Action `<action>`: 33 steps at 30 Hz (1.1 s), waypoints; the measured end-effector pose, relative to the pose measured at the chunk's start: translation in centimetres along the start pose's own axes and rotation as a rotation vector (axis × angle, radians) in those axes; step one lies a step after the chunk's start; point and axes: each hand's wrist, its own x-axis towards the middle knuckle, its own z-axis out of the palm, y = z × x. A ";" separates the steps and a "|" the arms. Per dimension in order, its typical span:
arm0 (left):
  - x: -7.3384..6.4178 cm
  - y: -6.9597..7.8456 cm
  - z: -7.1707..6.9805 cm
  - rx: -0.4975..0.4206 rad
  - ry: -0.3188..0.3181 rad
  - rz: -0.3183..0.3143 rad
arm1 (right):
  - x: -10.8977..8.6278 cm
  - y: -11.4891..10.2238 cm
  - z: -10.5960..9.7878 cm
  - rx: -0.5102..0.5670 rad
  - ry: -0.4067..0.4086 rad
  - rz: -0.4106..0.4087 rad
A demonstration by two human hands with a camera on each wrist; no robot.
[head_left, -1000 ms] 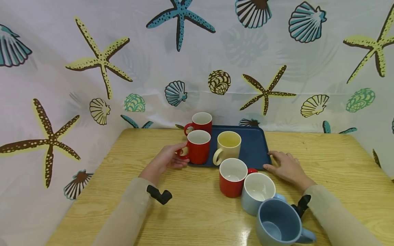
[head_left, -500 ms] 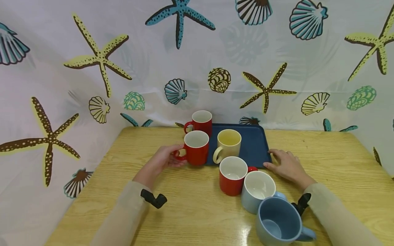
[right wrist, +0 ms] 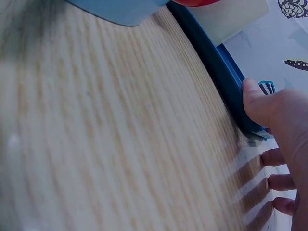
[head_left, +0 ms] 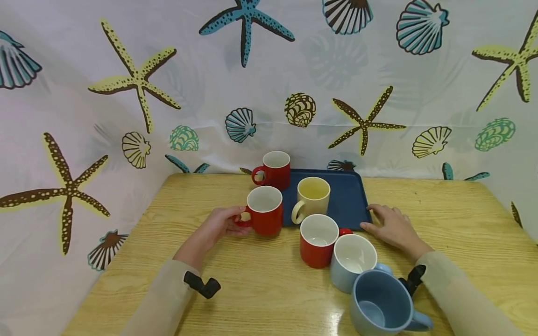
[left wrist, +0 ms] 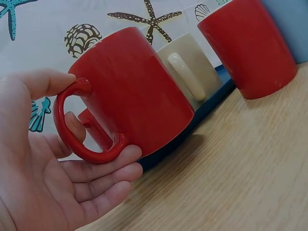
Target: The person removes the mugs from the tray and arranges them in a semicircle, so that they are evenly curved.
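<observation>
My left hand (head_left: 216,227) holds a red mug (head_left: 265,214) with a white inside by its handle (left wrist: 61,115). In the left wrist view the thumb lies on top of the handle, one finger passes through it, and the others spread below the mug. This mug is upright at the front left edge of a dark blue tray (head_left: 346,200). Behind it on the tray stand a second red mug (head_left: 277,172) and a cream mug (head_left: 314,198). At the tray's right front corner rests my right hand (head_left: 392,228), its thumb (right wrist: 257,103) touching the rim and its fingers loosely bent.
In front of the tray a third red mug (head_left: 316,252), a light blue mug with a white inside (head_left: 342,275) and a larger blue mug (head_left: 363,312) stand close together in a slanting row. A seashell-print cloth (head_left: 269,79) hangs behind the wooden table (head_left: 260,289).
My left hand has drawn the held red mug toward me and slightly left, from beside the cream mug to the tray's front edge. The right hand has stayed at the tray corner.
</observation>
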 end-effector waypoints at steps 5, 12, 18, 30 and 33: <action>-0.6 -0.4 0.1 -0.007 -0.039 0.033 | 0.0 0.0 0.0 -0.001 0.002 0.002; -1.6 -1.0 0.6 -0.003 -0.071 0.016 | 0.0 0.0 0.1 -0.001 0.005 0.005; -2.1 -1.6 1.2 0.012 -0.093 0.008 | 0.1 0.1 0.1 0.000 0.009 0.004; -2.2 -2.2 2.6 0.071 -0.121 0.027 | 0.0 0.0 0.1 0.003 0.013 -0.003; -2.4 -2.2 2.9 0.107 -0.123 0.028 | 0.0 0.0 0.1 0.003 0.011 -0.003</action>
